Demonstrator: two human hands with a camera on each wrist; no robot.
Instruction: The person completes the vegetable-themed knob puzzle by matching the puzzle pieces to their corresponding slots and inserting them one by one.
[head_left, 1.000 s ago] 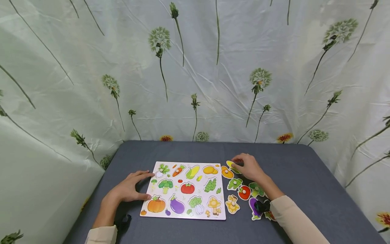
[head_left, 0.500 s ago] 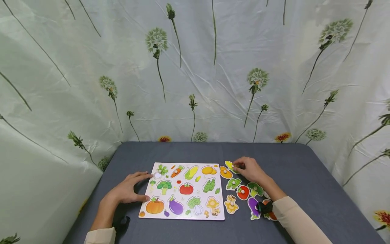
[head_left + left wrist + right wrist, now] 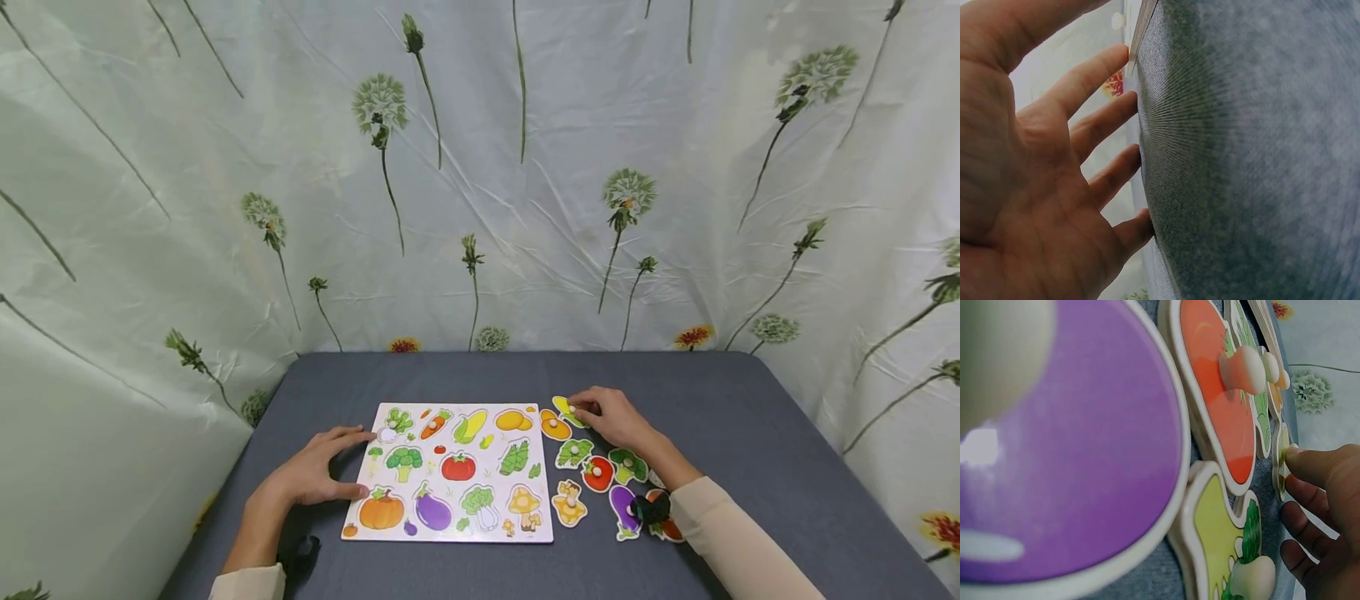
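A white vegetable puzzle board lies on the table. My left hand rests at its left edge, fingers spread and fairly straight, with the thumb on the lower left. In the left wrist view, this hand's fingertips touch the tabletop beside the board's edge. Off the board's upper right corner, my right hand pinches a yellow corn puzzle piece, partly hidden by its fingers. The right wrist view has the thumb at the knob of the corn piece. Turnip and carrot pieces with knobs sit in the board.
Right of the board lie several knobbed pieces: potato, leafy green, tomato, broccoli, mushroom and eggplant. An orange piece is partly hidden by a black object at my right wrist. A flowered curtain hangs behind the table.
My right fingers have shifted only slightly around the corn piece. The left hand keeps its place at the board's edge. The head view has turned a little.
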